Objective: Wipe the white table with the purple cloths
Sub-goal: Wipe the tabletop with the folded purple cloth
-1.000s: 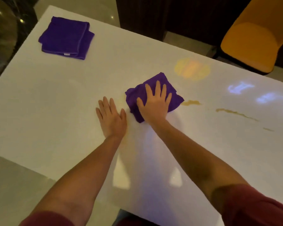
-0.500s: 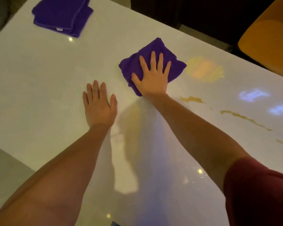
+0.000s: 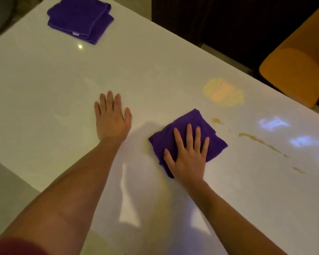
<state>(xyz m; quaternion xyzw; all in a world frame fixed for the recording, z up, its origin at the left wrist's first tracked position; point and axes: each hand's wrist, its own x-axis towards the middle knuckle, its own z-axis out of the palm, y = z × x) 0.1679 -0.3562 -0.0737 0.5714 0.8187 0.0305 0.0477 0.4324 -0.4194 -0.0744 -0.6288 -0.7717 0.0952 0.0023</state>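
Observation:
A glossy white table (image 3: 44, 85) fills the view. My right hand (image 3: 189, 155) lies flat, fingers spread, pressing a crumpled purple cloth (image 3: 190, 126) onto the table near the middle. My left hand (image 3: 111, 116) rests flat on the bare surface to the left of the cloth, holding nothing. A second purple cloth (image 3: 80, 18), folded, lies at the far left corner. Brownish spill streaks (image 3: 261, 142) and a small blot (image 3: 217, 120) mark the table just right of the cloth in use.
An orange chair (image 3: 298, 70) stands beyond the table's far right edge. The table's near left edge (image 3: 13, 173) runs diagonally, with grey floor below it. Coloured light reflections (image 3: 223, 92) show on the tabletop.
My right hand has dragged the purple cloth back toward me and to the right, close to the brown streaks. The left hand has stayed flat on the table.

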